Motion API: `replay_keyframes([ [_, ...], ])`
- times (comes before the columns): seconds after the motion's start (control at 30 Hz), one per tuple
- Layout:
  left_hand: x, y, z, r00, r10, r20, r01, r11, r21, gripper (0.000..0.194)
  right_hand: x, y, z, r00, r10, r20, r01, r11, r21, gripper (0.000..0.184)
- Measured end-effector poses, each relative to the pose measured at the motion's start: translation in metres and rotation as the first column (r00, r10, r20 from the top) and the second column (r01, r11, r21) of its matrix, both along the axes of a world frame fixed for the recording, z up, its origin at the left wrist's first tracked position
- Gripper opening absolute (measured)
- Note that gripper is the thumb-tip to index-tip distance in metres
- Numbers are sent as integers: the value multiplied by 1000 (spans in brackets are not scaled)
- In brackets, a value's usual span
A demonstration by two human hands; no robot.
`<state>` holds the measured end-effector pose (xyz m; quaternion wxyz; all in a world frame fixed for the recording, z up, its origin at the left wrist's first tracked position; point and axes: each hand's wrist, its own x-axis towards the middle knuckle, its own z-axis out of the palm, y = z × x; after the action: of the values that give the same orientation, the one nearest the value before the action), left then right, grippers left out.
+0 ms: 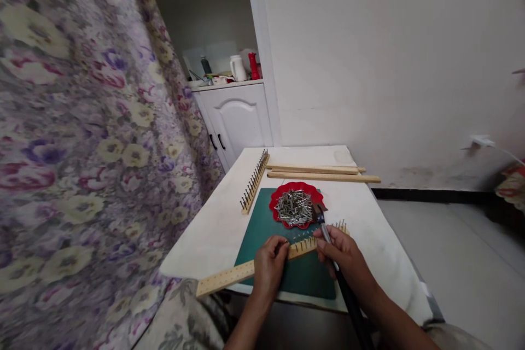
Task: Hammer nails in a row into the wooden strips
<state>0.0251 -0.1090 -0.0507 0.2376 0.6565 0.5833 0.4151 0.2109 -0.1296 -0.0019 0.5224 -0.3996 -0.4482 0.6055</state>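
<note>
My left hand (269, 263) is closed in a pinch on a long wooden strip (225, 280) that lies slantwise across a green cutting mat (262, 213). Whether a nail sits between its fingertips I cannot see. A row of nails stands in the right part of the strip. My right hand (342, 254) grips a hammer (328, 240) by its dark handle, the head just above the strip's nailed end. Behind the hands sits a red scalloped dish (279, 197) heaped with loose nails (293, 207).
The white table (205, 235) also holds a second nailed strip (255, 180) at the mat's left and two bare wooden strips (324, 173) at the back. A floral curtain (82, 136) hangs close on the left. A white cabinet (235, 117) stands behind, a white wall (389, 65) to the right.
</note>
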Motion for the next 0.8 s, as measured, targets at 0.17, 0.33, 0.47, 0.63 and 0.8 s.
replay_keyframes([
  [0.17, 1, -1, 1, 999, -16, -38, 16, 1000, 10, 18, -1, 0, -1, 1000, 1, 7, -1, 1000, 1, 27],
  [0.33, 1, 3, -3, 998, -20, -58, 22, 1000, 21, 15, 0, 1, -1, 993, 112, -37, -112, 994, -10, 28],
  [0.47, 1, 5, -7, 998, -14, -59, 15, 1000, 19, 16, -6, 0, -2, 947, 305, -103, -311, 949, -45, 31],
  [0.63, 0, 5, -11, 998, -4, -58, 4, 1000, -7, 14, -24, -3, -12, 931, 334, -146, -344, 938, -49, 30],
  [0.8, 0, 6, -13, 999, -6, -50, 5, 999, -33, 15, -31, -4, -16, 930, 339, -145, -350, 935, -62, 29],
])
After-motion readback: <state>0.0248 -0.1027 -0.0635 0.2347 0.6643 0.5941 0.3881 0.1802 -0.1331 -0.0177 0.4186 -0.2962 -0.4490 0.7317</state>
